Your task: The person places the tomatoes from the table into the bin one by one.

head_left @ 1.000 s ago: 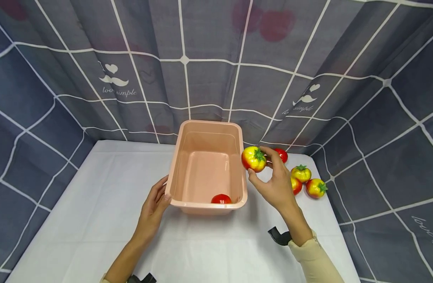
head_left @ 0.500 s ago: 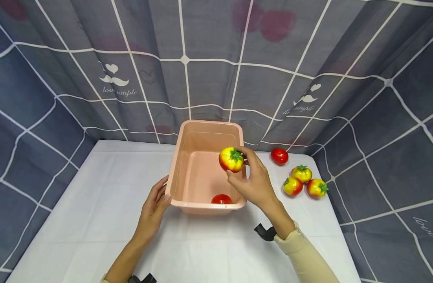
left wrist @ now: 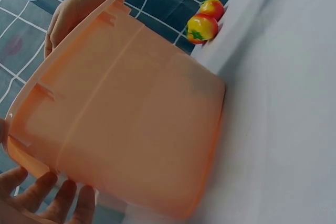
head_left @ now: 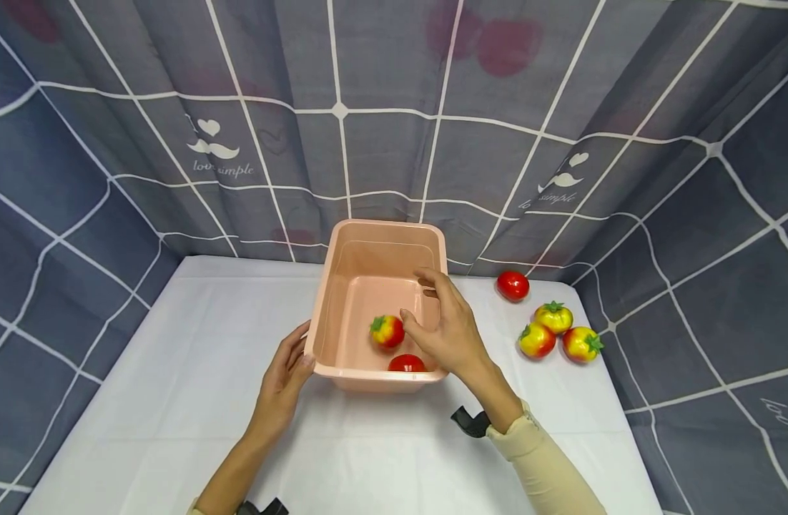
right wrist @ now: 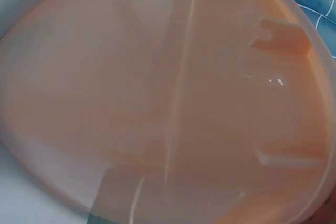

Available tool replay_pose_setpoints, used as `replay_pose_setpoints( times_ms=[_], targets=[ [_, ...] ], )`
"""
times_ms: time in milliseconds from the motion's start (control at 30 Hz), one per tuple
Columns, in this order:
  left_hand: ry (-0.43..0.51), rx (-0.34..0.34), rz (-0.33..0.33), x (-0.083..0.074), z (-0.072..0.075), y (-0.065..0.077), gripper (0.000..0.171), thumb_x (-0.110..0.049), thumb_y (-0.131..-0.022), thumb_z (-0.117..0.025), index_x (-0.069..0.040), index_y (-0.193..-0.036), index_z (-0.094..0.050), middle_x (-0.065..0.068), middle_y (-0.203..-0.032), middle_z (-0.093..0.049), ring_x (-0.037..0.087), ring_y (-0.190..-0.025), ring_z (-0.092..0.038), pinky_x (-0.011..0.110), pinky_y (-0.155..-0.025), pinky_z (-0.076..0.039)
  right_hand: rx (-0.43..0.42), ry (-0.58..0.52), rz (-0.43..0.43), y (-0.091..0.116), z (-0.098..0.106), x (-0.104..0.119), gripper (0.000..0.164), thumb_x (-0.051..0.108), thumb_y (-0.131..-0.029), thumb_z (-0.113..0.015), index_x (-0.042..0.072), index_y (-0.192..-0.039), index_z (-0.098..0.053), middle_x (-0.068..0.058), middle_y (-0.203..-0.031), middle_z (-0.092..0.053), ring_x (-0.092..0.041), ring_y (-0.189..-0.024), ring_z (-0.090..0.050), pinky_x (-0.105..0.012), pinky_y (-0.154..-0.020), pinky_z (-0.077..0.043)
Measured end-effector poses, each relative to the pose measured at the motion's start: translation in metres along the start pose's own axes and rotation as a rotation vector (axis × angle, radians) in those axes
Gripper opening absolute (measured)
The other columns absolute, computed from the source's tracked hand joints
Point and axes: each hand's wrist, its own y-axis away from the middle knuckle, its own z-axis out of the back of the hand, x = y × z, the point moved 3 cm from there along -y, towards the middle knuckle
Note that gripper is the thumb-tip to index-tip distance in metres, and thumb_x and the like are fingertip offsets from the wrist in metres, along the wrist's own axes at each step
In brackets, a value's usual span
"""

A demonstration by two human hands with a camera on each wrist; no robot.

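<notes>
A peach-pink plastic bin (head_left: 330,300) stands on the white table; its outer wall (left wrist: 126,114) fills much of the left wrist view. My left hand (head_left: 282,379) grips the bin's left front corner, thumb at the rim and fingers (left wrist: 63,198) along the outside. Over the bin's right side is my right hand (head_left: 448,329), fingers apart and slightly bent, holding nothing. Just left of its thumb, inside the bin, is a red-and-yellow toy tomato (head_left: 387,332) with a green top. Behind the front rim shows a red tomato (head_left: 407,363), partly hidden. The right wrist view shows only bin wall (right wrist: 131,93) near that hand.
To the bin's right lie a red tomato (head_left: 513,285) and three red-and-yellow tomatoes (head_left: 537,340) grouped close together. Grey checked curtains (head_left: 381,157) hang behind and at both sides of the white-covered table (head_left: 201,343).
My right hand has carried the red-and-yellow tomato leftward over the bin's right rim and let it go inside. My left hand has kept its hold on the corner.
</notes>
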Motion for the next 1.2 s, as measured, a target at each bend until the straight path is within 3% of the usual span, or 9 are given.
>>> replay_pose_setpoints(
  times_ms=[100,367,800,1200],
  targets=[
    [-0.007,-0.005,0.006,0.000,-0.001,0.001,0.056,-0.011,-0.116,-0.045,-0.017,-0.170,-0.032,0.025,-0.167,-0.042,0.009,-0.148,-0.054,0.011,-0.112,-0.048,-0.007,-0.009,0.000,0.001,0.003,0.000,0.066,0.016,-0.091,-0.081,0.010,-0.150,-0.053,-0.007,-0.145,-0.065,-0.036,-0.125,-0.068,-0.046,-0.112,-0.056],
    [0.000,-0.023,0.036,-0.001,-0.004,0.001,0.055,-0.011,-0.116,-0.046,-0.020,-0.169,-0.034,0.020,-0.167,-0.043,0.007,-0.147,-0.053,0.012,-0.112,-0.049,-0.043,0.018,-0.030,0.006,0.017,-0.010,0.065,0.015,-0.090,-0.081,0.011,-0.149,-0.055,-0.005,-0.142,-0.067,-0.024,-0.127,-0.067,-0.045,-0.110,-0.059],
    [-0.009,-0.046,0.039,0.001,-0.002,0.001,0.055,-0.011,-0.115,-0.047,-0.022,-0.168,-0.036,0.019,-0.165,-0.047,0.016,-0.147,-0.056,0.012,-0.110,-0.051,-0.113,0.099,-0.109,0.018,0.045,-0.043,0.065,0.018,-0.090,-0.086,0.009,-0.147,-0.056,-0.014,-0.139,-0.069,-0.033,-0.126,-0.068,-0.052,-0.108,-0.060],
    [0.008,-0.043,0.027,0.001,-0.003,0.000,0.055,-0.010,-0.115,-0.046,-0.020,-0.168,-0.036,0.020,-0.166,-0.046,0.015,-0.147,-0.056,0.013,-0.109,-0.051,-0.188,0.185,-0.273,0.048,0.076,-0.094,0.064,0.019,-0.091,-0.086,0.009,-0.147,-0.057,-0.013,-0.139,-0.068,-0.030,-0.127,-0.066,-0.052,-0.107,-0.058]
  ],
)
